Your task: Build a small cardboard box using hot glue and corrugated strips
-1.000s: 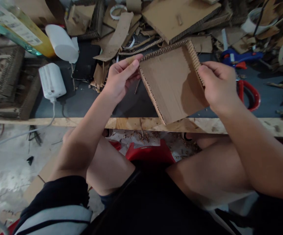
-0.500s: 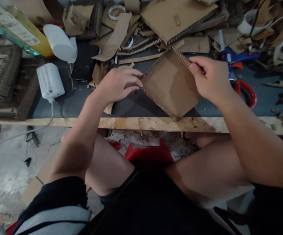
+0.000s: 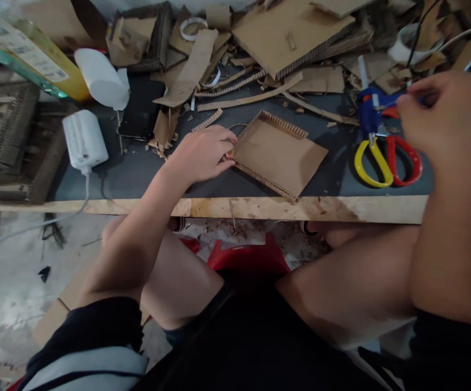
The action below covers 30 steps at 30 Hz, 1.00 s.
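A square cardboard piece (image 3: 282,157) with narrow corrugated strips standing along some of its edges lies on the dark table top. My left hand (image 3: 205,152) pinches its left corner between thumb and fingers. On the right, my right hand (image 3: 443,114) has its thumb and fingers closed around the handle of a blue hot glue gun (image 3: 368,114); part of the grip is hidden by the hand. Scissors (image 3: 374,165) with one yellow and one red handle lie just below the glue gun, their blades partly covered by it.
Loose corrugated strips (image 3: 247,100) and a thick cardboard stack (image 3: 292,38) lie behind. Leftward are a black phone (image 3: 143,108), a white power adapter (image 3: 84,141) with a cable, a white cup-like object (image 3: 100,76) and a bottle (image 3: 35,54). The wooden table edge (image 3: 259,207) runs in front.
My right hand has let go of the cardboard piece and moved right to the glue gun. The cardboard has been lowered flatter onto the table, its left corner still in my left hand.
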Each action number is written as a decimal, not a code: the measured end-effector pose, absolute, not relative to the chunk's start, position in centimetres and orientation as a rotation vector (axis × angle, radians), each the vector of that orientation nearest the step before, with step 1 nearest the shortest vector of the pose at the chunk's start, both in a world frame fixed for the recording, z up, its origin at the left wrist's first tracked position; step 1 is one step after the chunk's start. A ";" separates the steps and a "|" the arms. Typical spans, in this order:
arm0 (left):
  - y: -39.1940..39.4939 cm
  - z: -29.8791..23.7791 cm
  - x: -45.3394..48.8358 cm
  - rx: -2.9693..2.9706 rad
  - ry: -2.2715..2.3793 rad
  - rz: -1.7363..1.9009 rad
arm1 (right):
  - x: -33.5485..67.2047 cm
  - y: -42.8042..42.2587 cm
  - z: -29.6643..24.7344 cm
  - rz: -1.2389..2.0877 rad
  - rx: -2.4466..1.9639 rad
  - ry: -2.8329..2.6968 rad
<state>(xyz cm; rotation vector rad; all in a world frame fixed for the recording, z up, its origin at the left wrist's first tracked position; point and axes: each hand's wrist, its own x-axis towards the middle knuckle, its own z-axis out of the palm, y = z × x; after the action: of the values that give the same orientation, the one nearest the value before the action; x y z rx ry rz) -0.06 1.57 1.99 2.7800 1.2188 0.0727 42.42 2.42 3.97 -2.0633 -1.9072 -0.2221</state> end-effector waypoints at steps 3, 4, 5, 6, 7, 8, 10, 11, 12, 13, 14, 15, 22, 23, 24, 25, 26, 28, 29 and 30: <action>2.0 1.8 -0.5 2.782 1.176 0.079 | 42.2 2.1 4.8 -0.215 -2.342 -1.652; 2.1 1.8 -0.6 2.785 1.168 0.089 | 41.8 2.0 5.1 -0.209 -2.394 -1.621; 2.1 1.8 -0.6 2.790 1.163 0.103 | 41.2 2.0 5.4 -0.194 -2.437 -1.615; 2.0 1.8 -0.7 2.794 1.156 0.119 | 40.8 2.0 5.7 -0.165 -2.480 -1.636; 2.0 1.9 -0.6 2.795 1.144 0.138 | 40.4 2.0 6.0 -0.122 -2.527 -1.664; 1.9 1.9 -0.6 2.793 1.128 0.161 | 40.2 2.1 6.2 -0.063 -2.586 -1.678; 1.7 1.9 -0.4 2.768 1.090 0.218 | 40.3 2.3 6.5 0.068 -2.696 -1.702; 1.7 1.9 -0.4 2.748 1.074 0.255 | 40.6 2.5 6.5 0.122 -2.738 -1.716; 1.8 1.8 -0.4 2.727 1.057 0.295 | 41.1 2.7 6.4 0.160 -2.762 -1.734; 1.9 1.7 -0.4 2.712 1.040 0.327 | 41.6 2.9 6.2 0.175 -2.763 -1.757; 2.1 1.6 -0.4 2.707 1.025 0.348 | 42.3 3.2 5.9 0.161 -2.733 -1.787; 2.4 1.4 -0.5 2.715 1.010 0.351 | 43.0 3.6 5.5 0.131 -2.676 -1.827; 3.2 -0.2 -1.1 2.842 1.025 0.170 | 48.1 8.1 1.2 -0.044 -2.136 -2.301; 3.2 -0.2 -1.1 2.845 1.028 0.157 | 48.2 8.6 1.1 -0.031 -2.151 -2.317; 3.2 -0.1 -1.1 2.852 1.027 0.148 | 48.2 8.9 1.1 -0.028 -2.172 -2.317; 3.2 0.1 -1.2 2.859 1.028 0.141 | 48.1 9.0 1.3 -0.034 -2.192 -2.313; 3.2 0.4 -1.2 2.867 1.026 0.129 | 47.9 8.9 1.6 -0.053 -2.211 -2.307; 3.2 1.0 -1.2 2.883 1.003 0.070 | 47.9 8.3 2.2 -0.114 -2.244 -2.273; 3.1 1.3 -1.1 2.888 0.988 0.035 | 48.1 7.9 2.3 -0.148 -2.256 -2.231; 3.0 1.5 -0.9 2.889 0.982 0.004 | 48.6 7.6 2.3 -0.201 -2.259 -2.188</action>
<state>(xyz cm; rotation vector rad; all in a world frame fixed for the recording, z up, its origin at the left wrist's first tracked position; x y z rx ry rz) -0.95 3.03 1.51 2.8889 0.9817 0.0038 48.64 7.56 2.35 -2.2595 -2.1876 -0.2013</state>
